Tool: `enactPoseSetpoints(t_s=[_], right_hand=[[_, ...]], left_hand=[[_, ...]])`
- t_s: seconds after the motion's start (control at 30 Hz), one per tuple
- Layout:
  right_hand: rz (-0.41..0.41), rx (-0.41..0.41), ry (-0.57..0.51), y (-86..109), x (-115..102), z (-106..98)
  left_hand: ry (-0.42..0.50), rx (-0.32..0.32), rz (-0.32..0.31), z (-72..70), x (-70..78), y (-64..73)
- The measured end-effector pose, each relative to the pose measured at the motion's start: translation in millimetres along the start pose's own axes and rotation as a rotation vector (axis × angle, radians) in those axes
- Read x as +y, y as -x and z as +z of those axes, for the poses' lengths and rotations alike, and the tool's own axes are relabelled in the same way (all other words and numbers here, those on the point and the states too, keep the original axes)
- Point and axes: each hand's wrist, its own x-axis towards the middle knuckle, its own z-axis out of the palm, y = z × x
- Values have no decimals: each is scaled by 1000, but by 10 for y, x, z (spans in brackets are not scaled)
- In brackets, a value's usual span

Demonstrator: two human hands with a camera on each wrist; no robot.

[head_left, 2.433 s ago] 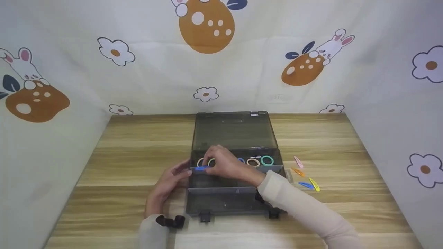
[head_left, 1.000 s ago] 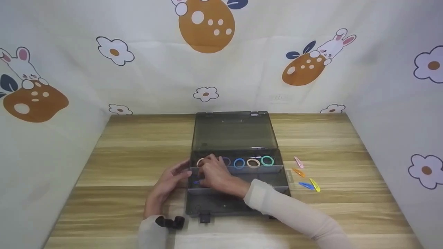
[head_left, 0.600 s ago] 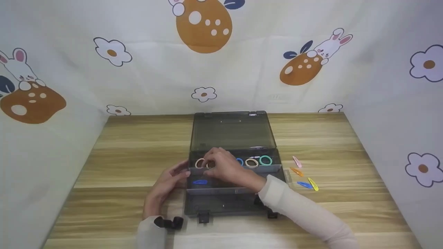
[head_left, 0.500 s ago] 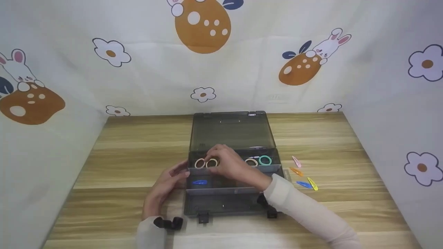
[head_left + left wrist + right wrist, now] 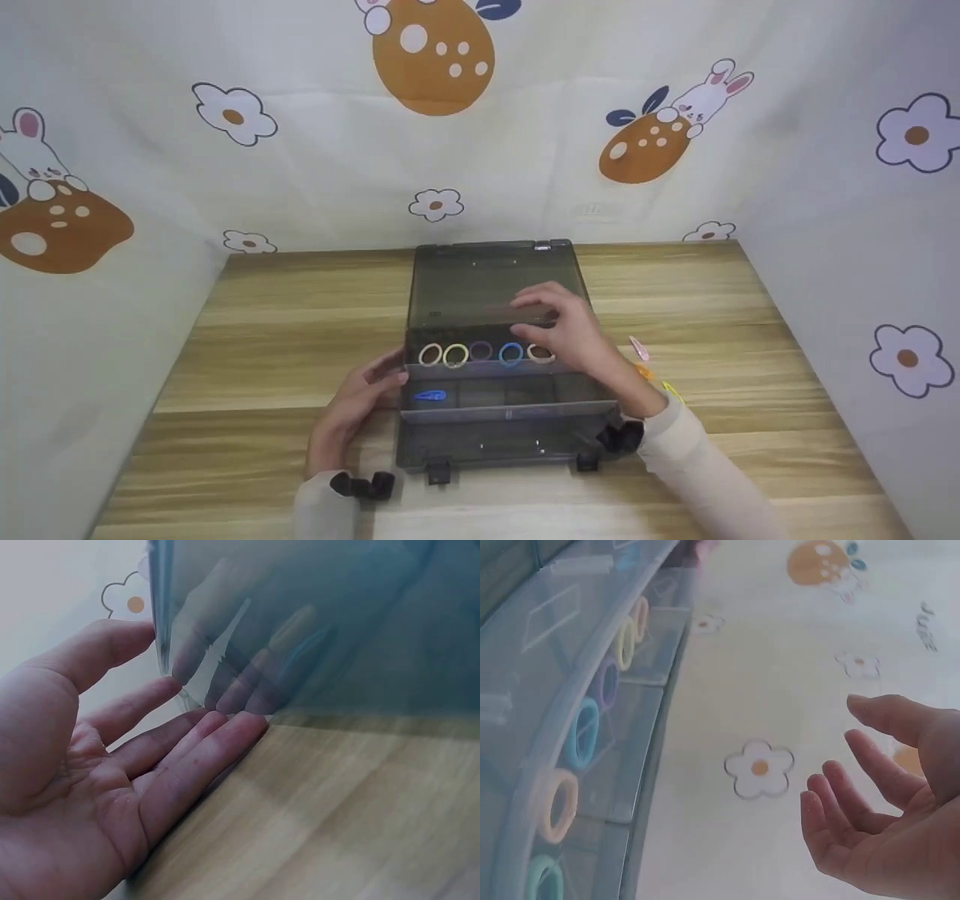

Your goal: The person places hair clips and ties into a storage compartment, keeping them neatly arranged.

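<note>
A dark see-through compartment box (image 5: 480,442) lies with its lid laid back on the table. Hair ties stand in its rear row, among them a yellow one (image 5: 455,355), a blue one (image 5: 511,355) and, in the right wrist view, a green one (image 5: 546,879). A blue snap hair clip (image 5: 430,395) lies in the left cell of the middle row. My left hand (image 5: 364,394) touches the box's left side with fairly straight fingers. Above the rear row hovers my right hand (image 5: 574,330), fingers parted and holding nothing; it hides part of the row.
On the wooden table (image 5: 300,330), right of the box, lie a pink hair clip (image 5: 639,348), an orange clip (image 5: 644,371) and a yellow clip (image 5: 672,390), partly behind the right forearm. A patterned cloth (image 5: 330,165) hangs behind and along the sides.
My right hand set the blue clip down in the middle row's left cell and let go. It then rose and moved right, over the box. My left hand stays at the box's side.
</note>
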Motion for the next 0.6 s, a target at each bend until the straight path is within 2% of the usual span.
enactPoseSetpoints(t_s=[0.2, 0.4, 0.6], right_hand=[[141, 115, -100, 132, 175, -257], [213, 252, -107, 211, 352, -484], [262, 290, -86, 278, 552, -708]], left_hand=[[11, -7, 9, 7, -5, -1], [25, -17, 23, 17, -9, 0], [18, -3, 10, 0, 1, 4]])
